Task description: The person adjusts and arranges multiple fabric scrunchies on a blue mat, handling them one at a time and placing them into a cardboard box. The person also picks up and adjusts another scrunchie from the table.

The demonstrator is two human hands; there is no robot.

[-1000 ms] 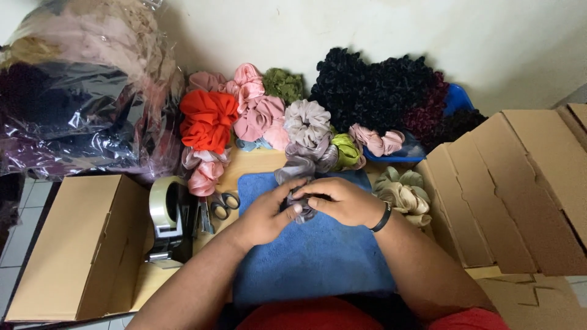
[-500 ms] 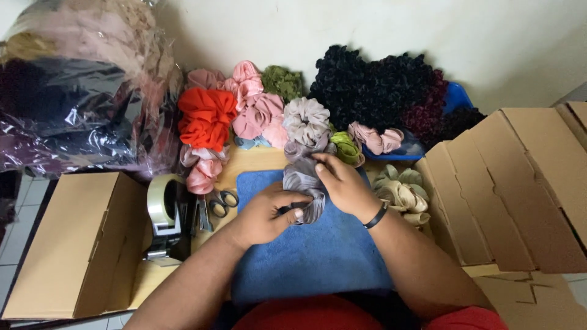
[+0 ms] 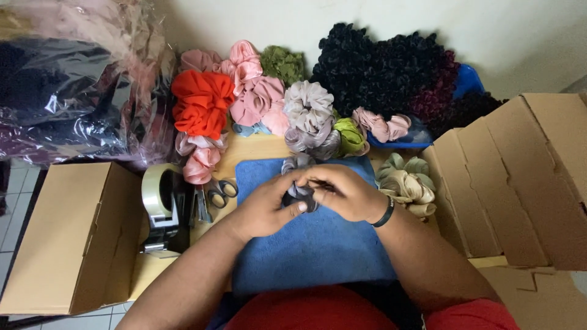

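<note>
My left hand (image 3: 264,206) and my right hand (image 3: 342,192) meet over a blue cloth mat (image 3: 318,250) and both pinch a small grey scrunchie (image 3: 298,194), which is bunched between the fingers and mostly hidden. A black band circles my right wrist. Just beyond the hands lies a pile of grey scrunchies (image 3: 310,116). A cluster of beige scrunchies (image 3: 408,183) sits to the right of my right hand.
Orange (image 3: 202,104), pink (image 3: 257,91), green (image 3: 282,62) and dark scrunchie heaps (image 3: 391,70) line the wall. A tape dispenser (image 3: 162,205) and scissors (image 3: 217,192) lie left of the mat. Cardboard boxes stand at left (image 3: 67,238) and right (image 3: 526,177). Plastic-bagged stock (image 3: 67,85) fills the far left.
My right hand had reached forward to the grey pile half a second ago; it has drawn back, and both hands are closed together on the grey scrunchie over the mat.
</note>
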